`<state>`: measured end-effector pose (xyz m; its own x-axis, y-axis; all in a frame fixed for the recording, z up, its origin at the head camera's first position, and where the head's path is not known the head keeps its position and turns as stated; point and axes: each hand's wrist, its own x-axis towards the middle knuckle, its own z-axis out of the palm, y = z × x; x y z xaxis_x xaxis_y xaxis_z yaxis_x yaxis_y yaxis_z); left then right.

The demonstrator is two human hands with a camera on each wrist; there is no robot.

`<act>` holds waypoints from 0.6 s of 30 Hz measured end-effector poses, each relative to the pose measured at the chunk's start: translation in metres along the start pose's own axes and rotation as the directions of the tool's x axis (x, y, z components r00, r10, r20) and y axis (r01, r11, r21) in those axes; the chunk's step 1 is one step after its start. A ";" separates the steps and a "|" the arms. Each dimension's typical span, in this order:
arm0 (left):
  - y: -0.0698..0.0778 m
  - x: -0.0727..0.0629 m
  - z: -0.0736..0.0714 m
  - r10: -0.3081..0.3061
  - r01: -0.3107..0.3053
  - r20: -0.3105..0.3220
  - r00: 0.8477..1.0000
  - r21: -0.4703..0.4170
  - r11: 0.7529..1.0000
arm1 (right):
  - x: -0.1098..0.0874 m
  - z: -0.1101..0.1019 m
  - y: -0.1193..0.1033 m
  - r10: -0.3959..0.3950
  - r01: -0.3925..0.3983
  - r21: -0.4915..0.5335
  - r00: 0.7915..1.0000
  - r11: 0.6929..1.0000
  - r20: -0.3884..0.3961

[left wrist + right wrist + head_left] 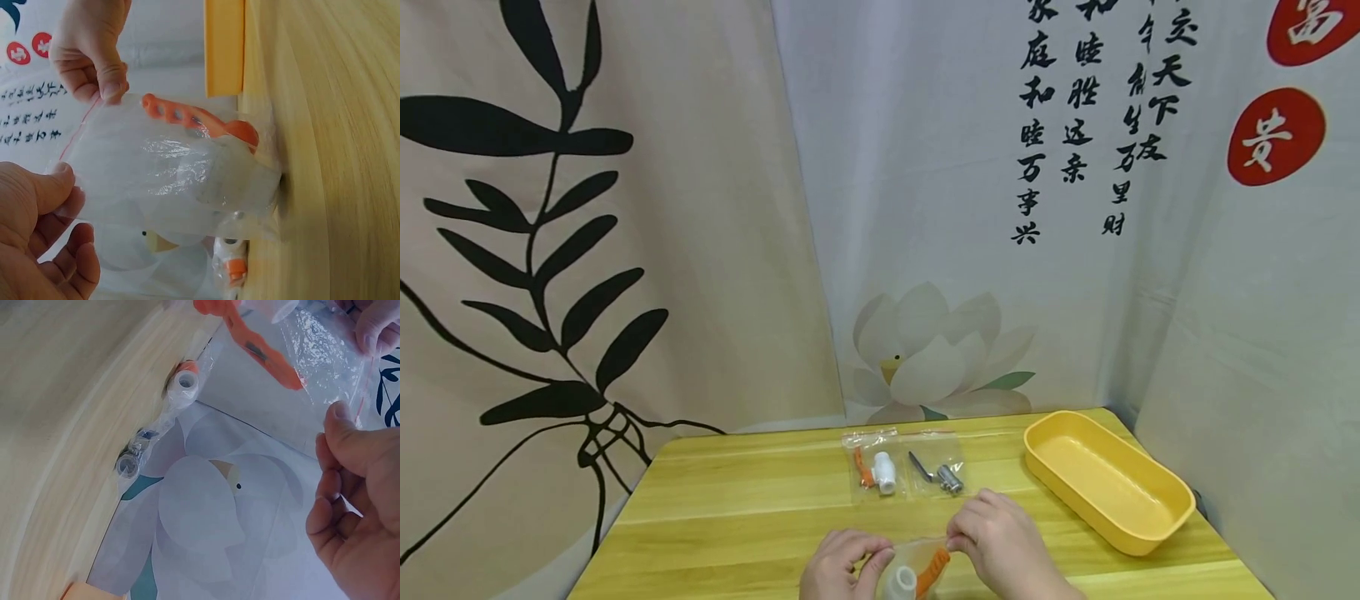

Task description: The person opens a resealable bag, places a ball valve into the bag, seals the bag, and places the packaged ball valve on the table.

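Note:
A clear zip bag (131, 144) with a red seal line stands upright between my two hands, its lower end at the wooden table. Inside it are an orange handle (200, 119) and a white plastic valve body (231, 175). My left hand (847, 567) pinches one top corner of the bag between thumb and index finger. The opposite top corner is pinched by my right hand (1003, 542). Whether the seal is parted cannot be told.
Farther back on the table (722, 500) lie two clear bags, one with an orange-handled white valve (884, 473), the other with a metal valve (950, 479) and dark lever (920, 467). A yellow tray (1105, 475) sits at the right. A printed curtain (715, 250) hangs behind.

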<state>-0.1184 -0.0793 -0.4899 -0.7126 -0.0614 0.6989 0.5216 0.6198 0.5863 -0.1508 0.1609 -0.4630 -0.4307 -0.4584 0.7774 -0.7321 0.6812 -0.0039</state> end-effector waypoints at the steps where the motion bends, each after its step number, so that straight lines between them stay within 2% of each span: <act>1: 0.000 0.000 0.000 0.000 0.000 0.000 1.000 0.000 1.000 | 0.000 0.000 0.000 -0.007 0.007 0.004 1.000 1.000 -0.005; 9: 0.004 0.000 -0.002 -0.013 0.013 -0.002 1.000 0.005 1.000 | 0.000 -0.005 -0.001 -0.011 0.012 0.043 1.000 0.999 -0.019; 18: 0.005 0.003 -0.007 -0.069 0.069 0.022 0.997 0.000 0.998 | -0.003 -0.010 0.002 0.059 -0.062 0.083 0.998 0.995 0.038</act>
<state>-0.1149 -0.0823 -0.4820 -0.7570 -0.0871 0.6475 0.4711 0.6139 0.6334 -0.1453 0.1695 -0.4589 -0.4927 -0.4392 0.7513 -0.7453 0.6586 -0.1038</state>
